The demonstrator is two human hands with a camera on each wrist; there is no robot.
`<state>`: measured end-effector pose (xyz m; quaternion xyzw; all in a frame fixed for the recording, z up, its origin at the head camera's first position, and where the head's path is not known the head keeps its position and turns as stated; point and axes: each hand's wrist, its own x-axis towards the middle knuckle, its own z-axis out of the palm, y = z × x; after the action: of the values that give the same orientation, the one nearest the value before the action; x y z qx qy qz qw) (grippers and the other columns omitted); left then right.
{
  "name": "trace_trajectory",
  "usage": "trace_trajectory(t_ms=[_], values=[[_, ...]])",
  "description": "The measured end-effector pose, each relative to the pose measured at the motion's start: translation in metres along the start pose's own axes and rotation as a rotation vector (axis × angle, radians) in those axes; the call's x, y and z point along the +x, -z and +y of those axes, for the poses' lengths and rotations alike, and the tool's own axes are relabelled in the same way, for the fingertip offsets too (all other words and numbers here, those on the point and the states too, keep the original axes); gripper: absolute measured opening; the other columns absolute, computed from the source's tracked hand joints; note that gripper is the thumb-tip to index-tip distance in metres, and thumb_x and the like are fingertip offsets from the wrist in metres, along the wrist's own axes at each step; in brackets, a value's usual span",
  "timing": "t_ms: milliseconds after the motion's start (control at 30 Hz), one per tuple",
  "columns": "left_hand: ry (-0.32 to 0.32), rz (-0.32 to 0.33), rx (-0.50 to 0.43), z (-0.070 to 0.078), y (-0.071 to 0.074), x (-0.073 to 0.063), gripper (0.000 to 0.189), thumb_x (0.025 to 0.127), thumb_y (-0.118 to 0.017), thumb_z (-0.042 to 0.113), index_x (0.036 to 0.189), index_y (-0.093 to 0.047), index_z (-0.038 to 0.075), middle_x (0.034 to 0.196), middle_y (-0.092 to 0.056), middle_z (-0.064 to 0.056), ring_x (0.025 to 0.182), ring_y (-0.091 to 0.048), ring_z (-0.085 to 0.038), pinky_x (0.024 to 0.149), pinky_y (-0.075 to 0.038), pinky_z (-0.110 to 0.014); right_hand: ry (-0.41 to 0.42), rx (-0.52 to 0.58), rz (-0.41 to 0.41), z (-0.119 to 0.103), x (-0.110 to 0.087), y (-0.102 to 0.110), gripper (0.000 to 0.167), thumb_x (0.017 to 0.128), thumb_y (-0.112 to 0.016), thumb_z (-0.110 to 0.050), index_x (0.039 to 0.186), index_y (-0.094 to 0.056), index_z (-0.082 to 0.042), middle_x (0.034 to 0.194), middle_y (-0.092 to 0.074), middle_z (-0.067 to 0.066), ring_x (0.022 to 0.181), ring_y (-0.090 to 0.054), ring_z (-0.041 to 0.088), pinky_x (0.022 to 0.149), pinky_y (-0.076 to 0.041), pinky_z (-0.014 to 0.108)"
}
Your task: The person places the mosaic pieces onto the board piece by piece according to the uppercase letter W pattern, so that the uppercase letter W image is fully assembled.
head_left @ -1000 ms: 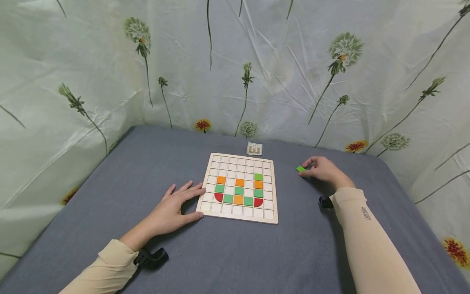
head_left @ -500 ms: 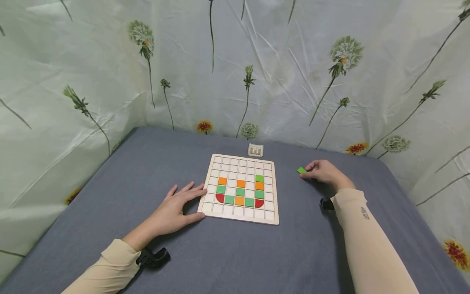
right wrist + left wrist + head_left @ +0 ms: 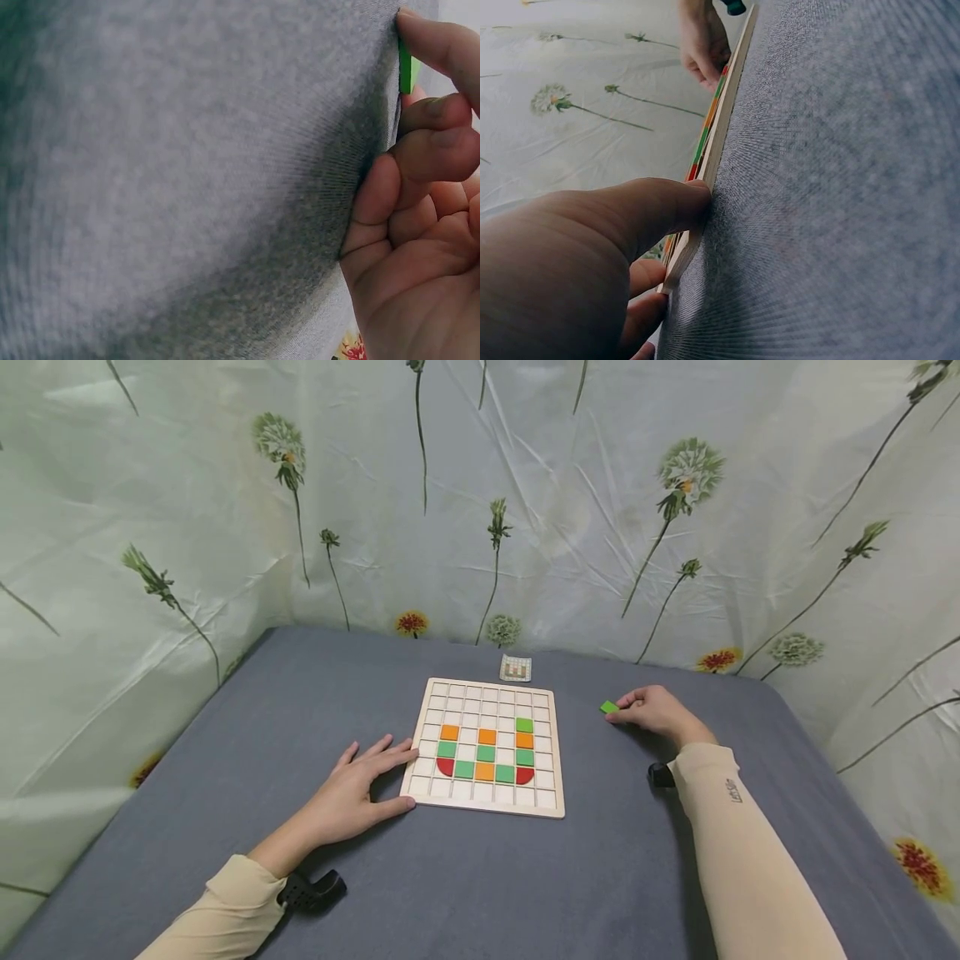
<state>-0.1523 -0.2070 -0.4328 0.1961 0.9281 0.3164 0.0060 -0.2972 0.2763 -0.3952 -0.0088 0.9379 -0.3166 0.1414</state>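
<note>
In the head view a square wooden grid board (image 3: pixel 483 790) lies on the table. Orange, green and red pieces fill some of its squares in a U-like pattern with a middle column. My left hand (image 3: pixel 341 800) rests at the board's left side with fingers spread, index fingertip and thumb at its edge; the left wrist view shows the thumb (image 3: pixel 682 202) against the rim. To the right of the board, my right hand (image 3: pixel 656 710) pinches a bright green square tile (image 3: pixel 609 707) between thumb and fingers. In the right wrist view the tile (image 3: pixel 406 71) shows edge-on, close to the cloth.
A small card (image 3: pixel 516 668) printed with a grid pattern lies behind the board. Grey-blue cloth (image 3: pixel 487 885) covers the table. A pale curtain (image 3: pixel 570 527) with dandelion prints hangs along the back and sides. Each wrist wears a black device (image 3: pixel 315 892).
</note>
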Motion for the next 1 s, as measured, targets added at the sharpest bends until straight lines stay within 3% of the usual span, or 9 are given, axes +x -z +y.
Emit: trace_trajectory(t_ms=[400,1000], values=[[-0.007,0.002,-0.002,0.0,-0.0011,0.0029,0.066,0.092,-0.086,0.034,0.152,-0.063,0.017,0.165,-0.054,-0.009,0.161,-0.035,-0.042,0.126,-0.01,-0.076,-0.006,0.01,-0.009,-0.0019,-0.0045,0.0056,0.044,0.097,-0.079,-0.032,0.121,-0.07,0.004,0.082,-0.066,-0.009,0.076,-0.053,0.009,0.069,-0.046,0.026],[0.0,0.006,-0.011,0.0019,0.0007,0.0005,0.066,0.092,-0.087,0.03,0.152,-0.063,0.016,0.165,-0.053,-0.009,0.161,-0.035,-0.043,0.126,-0.009,-0.077,0.021,0.027,0.017,0.0018,-0.0011,0.0007,0.042,0.097,-0.079,-0.029,0.12,-0.069,0.005,0.074,-0.061,-0.009,0.073,-0.051,0.01,0.067,-0.044,0.026]])
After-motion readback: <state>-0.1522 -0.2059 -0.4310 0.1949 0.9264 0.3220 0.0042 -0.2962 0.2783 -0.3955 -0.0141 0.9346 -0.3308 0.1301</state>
